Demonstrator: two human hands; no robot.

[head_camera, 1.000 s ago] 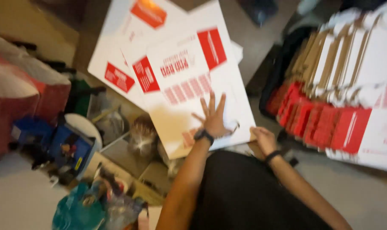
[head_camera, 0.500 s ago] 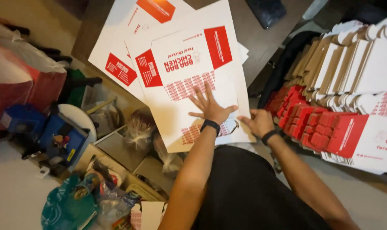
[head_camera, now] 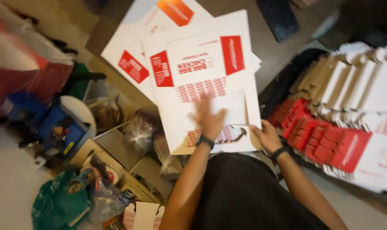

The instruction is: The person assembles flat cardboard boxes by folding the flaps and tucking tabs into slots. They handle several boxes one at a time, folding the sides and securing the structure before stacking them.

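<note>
A stack of flat white cardboard box blanks (head_camera: 202, 72) with red panels lies in front of me. My left hand (head_camera: 208, 117), blurred, rests with spread fingers on the top blank near its lower flap. My right hand (head_camera: 266, 135) grips the lower right edge of that same blank. Both wrists wear dark bands. My dark-clothed lap (head_camera: 249, 196) is just below the blanks.
A row of folded red-and-white boxes (head_camera: 351, 106) stands packed on the right. Left of me lie open cardboard boxes with clear plastic bags (head_camera: 140, 130), a blue item (head_camera: 59, 130), a green bag (head_camera: 59, 204) and a red-and-white bag (head_camera: 23, 72).
My left hand has slid down and lifted slightly on the top blank. My right hand has shifted left to the blank's lower right edge. The view has tilted a little.
</note>
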